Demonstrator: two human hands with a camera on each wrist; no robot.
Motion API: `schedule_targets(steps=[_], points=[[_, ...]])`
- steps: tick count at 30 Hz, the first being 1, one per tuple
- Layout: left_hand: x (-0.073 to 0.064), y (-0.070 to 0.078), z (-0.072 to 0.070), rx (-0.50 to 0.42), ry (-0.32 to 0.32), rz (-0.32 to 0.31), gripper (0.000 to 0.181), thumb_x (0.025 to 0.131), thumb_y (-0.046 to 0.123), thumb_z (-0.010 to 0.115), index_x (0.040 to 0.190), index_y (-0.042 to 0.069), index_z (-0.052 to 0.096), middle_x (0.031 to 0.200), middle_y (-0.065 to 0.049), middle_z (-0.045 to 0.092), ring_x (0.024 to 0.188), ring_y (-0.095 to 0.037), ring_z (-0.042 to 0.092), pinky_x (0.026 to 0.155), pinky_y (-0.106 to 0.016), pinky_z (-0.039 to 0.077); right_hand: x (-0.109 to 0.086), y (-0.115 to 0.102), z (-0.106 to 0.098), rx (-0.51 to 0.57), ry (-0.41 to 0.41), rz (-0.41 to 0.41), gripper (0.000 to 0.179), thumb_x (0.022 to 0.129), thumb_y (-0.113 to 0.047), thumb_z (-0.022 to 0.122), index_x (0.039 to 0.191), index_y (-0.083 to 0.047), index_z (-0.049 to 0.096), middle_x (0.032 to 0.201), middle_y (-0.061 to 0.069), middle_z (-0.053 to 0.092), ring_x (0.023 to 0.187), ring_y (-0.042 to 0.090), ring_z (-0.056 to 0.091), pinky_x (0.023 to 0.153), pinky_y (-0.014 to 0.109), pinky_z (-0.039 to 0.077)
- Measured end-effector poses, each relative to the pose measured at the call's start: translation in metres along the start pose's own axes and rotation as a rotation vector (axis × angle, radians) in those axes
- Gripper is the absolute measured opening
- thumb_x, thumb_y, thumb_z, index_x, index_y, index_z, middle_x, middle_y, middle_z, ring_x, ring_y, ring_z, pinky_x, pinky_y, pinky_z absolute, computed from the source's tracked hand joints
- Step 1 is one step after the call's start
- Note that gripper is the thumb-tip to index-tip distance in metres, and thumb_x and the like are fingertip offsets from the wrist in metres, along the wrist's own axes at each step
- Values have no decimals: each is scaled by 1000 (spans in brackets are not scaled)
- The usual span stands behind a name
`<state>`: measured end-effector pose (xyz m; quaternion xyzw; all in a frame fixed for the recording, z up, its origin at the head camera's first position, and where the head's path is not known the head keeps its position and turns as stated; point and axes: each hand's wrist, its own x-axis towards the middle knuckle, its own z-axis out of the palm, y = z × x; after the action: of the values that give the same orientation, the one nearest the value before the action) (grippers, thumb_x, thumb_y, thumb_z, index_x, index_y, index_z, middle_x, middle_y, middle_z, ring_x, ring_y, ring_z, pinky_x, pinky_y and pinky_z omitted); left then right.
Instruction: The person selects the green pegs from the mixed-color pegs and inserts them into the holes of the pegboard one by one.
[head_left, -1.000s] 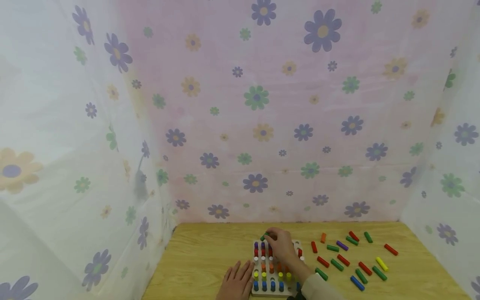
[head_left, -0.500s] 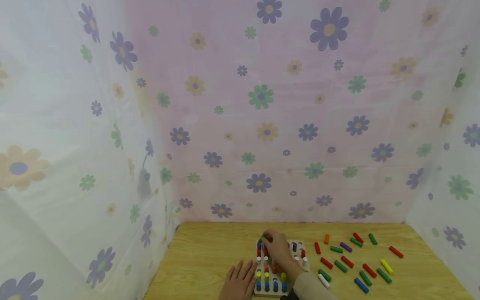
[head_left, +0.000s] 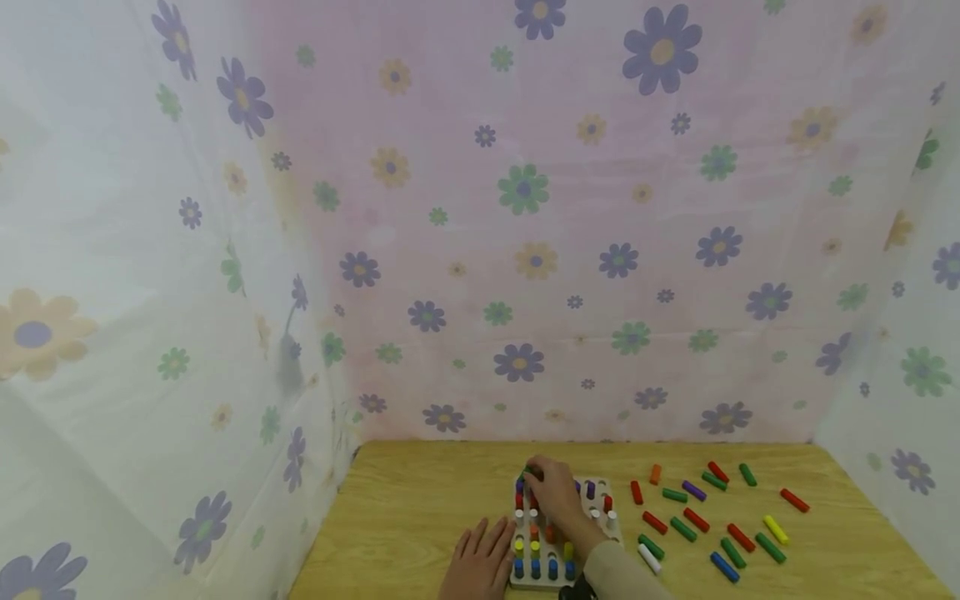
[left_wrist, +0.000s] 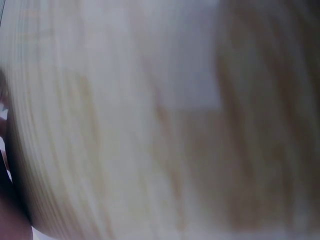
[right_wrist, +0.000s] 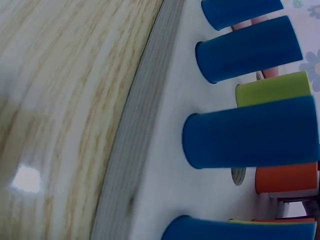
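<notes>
A right hand [head_left: 557,490] pinching a green cylindrical peg [head_left: 525,474], lower centre, could drop it if that grip slips, the left hand [head_left: 477,563] lying fingers outstretched.

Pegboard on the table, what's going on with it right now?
A person's right hand holds a green peg at the far left corner of the pegboard; I can't tell whether it is in a hole. The left hand lies beside the board's left edge. Rows of pegs in blue, yellow, orange, white, red and purple stand in the board, with some holes unfilled. Loose pegs of several colours lie on the table to the right.
</notes>
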<state>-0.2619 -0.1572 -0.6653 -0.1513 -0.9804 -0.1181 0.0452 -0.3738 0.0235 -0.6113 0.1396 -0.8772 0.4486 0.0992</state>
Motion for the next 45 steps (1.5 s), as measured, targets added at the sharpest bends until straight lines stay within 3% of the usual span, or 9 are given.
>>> schedule_targets(steps=[9, 19, 30, 39, 45], points=[[0, -1, 1, 13, 6, 24, 59, 111, 55, 16, 157, 33, 44, 157, 10, 47, 144, -29, 44, 114, -57, 40, -1, -3, 0, -72, 10, 0, 11, 95, -11, 74, 102, -5, 78, 90, -1, 74, 80, 12, 68, 69, 33, 60], [0, -2, 0, 29, -12, 28, 60, 111, 55, 14, 158, 32, 44, 158, 10, 46, 145, -29, 43, 114, -57, 40, -2, -3, 6, -177, -17, -46, 19, 98, -21, 72, 111, -10, 81, 106, 5, 78, 97, 26, 73, 82, 48, 62], [1, 2, 3, 19, -37, -16, 63, 109, 59, 11, 158, 34, 42, 158, 12, 45, 146, -28, 41, 117, -55, 37, 0, -3, 5, -194, -16, -53, 19, 98, -23, 72, 110, -12, 82, 104, 3, 78, 95, 24, 74, 80, 47, 62], [1, 1, 4, 33, -14, -16, 61, 110, 58, 13, 156, 34, 46, 157, 12, 47, 145, -27, 44, 116, -54, 39, 2, 1, 6, -192, -26, -56, 18, 96, -22, 74, 109, -12, 82, 103, 2, 79, 94, 23, 73, 77, 45, 62], [2, 0, 6, 34, -11, -13, 62, 110, 58, 12, 156, 35, 45, 157, 13, 47, 145, -26, 44, 115, -54, 39, 4, 2, 3, -137, -66, -45, 20, 98, -16, 71, 114, -8, 79, 108, 6, 77, 100, 27, 73, 85, 49, 61]])
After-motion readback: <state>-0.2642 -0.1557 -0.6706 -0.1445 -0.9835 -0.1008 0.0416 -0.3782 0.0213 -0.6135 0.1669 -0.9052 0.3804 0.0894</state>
